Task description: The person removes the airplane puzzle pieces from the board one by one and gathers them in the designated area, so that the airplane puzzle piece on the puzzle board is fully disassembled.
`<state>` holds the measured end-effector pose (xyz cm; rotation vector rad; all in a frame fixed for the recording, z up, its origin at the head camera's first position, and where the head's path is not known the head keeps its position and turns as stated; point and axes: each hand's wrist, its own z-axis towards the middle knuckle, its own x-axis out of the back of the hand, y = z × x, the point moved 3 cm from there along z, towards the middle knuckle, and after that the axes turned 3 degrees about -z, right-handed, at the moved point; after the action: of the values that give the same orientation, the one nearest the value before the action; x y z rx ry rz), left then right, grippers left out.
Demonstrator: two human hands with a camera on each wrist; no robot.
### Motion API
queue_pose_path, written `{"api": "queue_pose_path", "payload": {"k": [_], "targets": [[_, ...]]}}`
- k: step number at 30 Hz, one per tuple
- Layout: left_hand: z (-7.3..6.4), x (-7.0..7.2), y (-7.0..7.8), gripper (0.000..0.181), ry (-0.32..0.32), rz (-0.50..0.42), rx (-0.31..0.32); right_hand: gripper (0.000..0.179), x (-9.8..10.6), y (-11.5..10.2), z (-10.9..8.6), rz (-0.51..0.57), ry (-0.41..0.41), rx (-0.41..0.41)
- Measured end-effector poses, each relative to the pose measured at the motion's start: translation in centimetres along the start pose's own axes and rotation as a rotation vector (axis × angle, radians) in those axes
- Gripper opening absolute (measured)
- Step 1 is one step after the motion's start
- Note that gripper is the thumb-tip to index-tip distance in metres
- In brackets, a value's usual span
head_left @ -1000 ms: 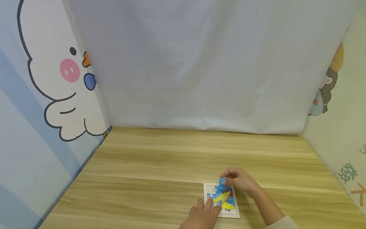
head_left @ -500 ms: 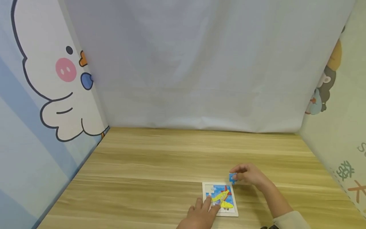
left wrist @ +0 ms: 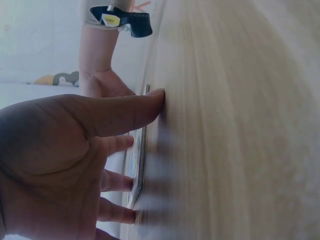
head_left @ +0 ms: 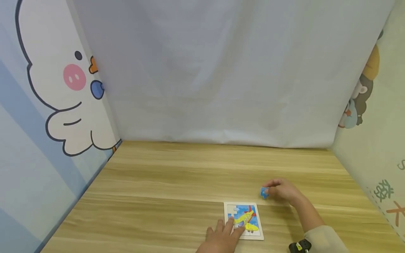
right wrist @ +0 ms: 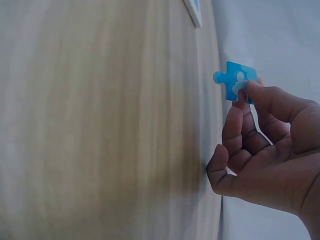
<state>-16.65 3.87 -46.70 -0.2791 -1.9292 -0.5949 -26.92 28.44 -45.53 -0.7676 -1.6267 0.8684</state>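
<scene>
A jigsaw puzzle point(head_left: 246, 211) in a white frame lies on the table, picturing a yellow airplane with a red tail on blue sky. Its far left corner shows bare pale backing. Spread fingers of my left hand point(head_left: 221, 237) rest on the puzzle's near left part; the left wrist view has this hand point(left wrist: 55, 145) with its thumb beside the frame edge. Beyond the far right corner, my right hand point(head_left: 283, 191) pinches a blue puzzle piece point(head_left: 264, 192) between thumb and fingers. The piece point(right wrist: 240, 75) has white spots and a rounded tab, and stands above the tabletop.
The wood-grain table point(head_left: 158, 175) runs back to a hanging grey-white sheet point(head_left: 215, 88). Cartoon-printed walls point(head_left: 57, 116) flank it on the left and right. A black device point(head_left: 300, 246) is strapped at the right wrist by the pale sleeve point(head_left: 326, 239).
My right hand has moved right, away from the puzzle's far edge, carrying the blue puzzle piece. The left hand stays on the puzzle.
</scene>
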Motion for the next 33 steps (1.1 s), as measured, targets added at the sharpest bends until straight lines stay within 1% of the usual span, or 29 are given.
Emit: {"api": "queue_pose_path", "payload": {"k": [4,7,14,18,25,33], "targets": [[0.1,-0.1,-0.1,0.074,-0.005,-0.030,0.012,0.022,0.3,0.5,0.9,0.028,-0.006,-0.014],[0.2,0.0,-0.1,0.075,-0.009,-0.021,0.022,0.022,0.5,0.7,1.4,0.043,-0.005,-0.016],[0.1,0.1,-0.2,0.069,0.006,-0.005,0.005,0.018,0.5,0.8,2.0,-0.021,0.059,-0.059],[0.0,0.1,-0.1,0.069,0.013,0.001,-0.001,0.017,0.4,0.7,2.1,-0.055,0.090,-0.072],[0.1,0.0,0.0,0.071,0.007,-0.005,0.008,0.019,0.5,0.4,2.3,-0.100,0.100,-0.051],[0.2,0.0,0.1,0.069,0.010,-0.018,0.003,0.020,0.2,0.6,2.2,-0.101,0.117,-0.071]]}}
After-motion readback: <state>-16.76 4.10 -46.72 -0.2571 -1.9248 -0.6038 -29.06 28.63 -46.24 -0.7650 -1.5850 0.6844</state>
